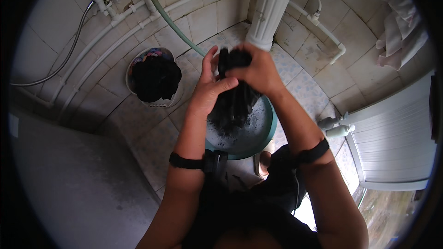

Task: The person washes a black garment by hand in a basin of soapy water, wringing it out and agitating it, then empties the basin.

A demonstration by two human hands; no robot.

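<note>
A bunched piece of wet black cloth (237, 102) hangs from my hands above a green basin (273, 121). My right hand (262, 71) grips the cloth near its top, fingers curled round it. On the other side, my left hand (209, 91) holds the cloth between its thumb and fingers, the index finger raised. The cloth's lower end reaches down to the sudsy water (256, 124) in the basin; whether it dips in is unclear. My forearms and the cloth hide part of the basin.
A white laundry basket (128, 83) with dark clothes (155, 77) stands left on the tiled floor. A green hose (173, 24) runs down behind my hands. Beyond is a white fluted pedestal (271, 10). Two bottles (339, 131) stand right, beside a white door (394, 138).
</note>
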